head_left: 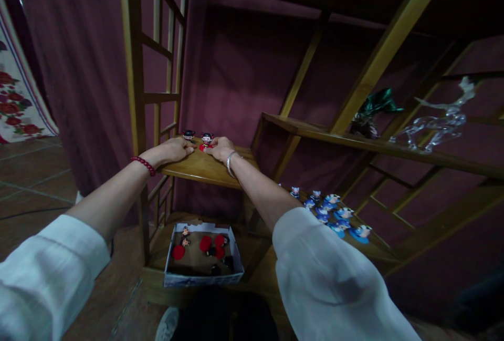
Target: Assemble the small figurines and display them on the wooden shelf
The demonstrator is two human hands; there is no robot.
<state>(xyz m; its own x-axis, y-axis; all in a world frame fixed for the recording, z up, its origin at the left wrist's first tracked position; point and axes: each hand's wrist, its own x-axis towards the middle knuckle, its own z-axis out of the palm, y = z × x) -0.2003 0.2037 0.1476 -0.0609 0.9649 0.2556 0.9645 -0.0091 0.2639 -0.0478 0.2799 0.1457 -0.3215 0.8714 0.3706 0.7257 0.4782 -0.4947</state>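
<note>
Both arms reach to a wooden shelf board (200, 167) at mid-height. My left hand (175, 150) is closed around the lower part of a small black-haired figurine (188, 134); its base is hidden by the fingers. Right beside it stands a second figurine (207, 139) with black hair buns, a red outfit and a red round base. My right hand (221, 149) pinches that one low at its base, from the right. Both figurines are upright at the board's surface, a small gap apart.
Below, a shallow cardboard box (203, 279) holds several similar figurines with red bases. Blue and white figurines (333, 212) stand on a lower shelf at right. A glass deer (435, 120) and a dark green ornament (376, 110) sit on a higher one. A wooden post (136, 68) rises at left.
</note>
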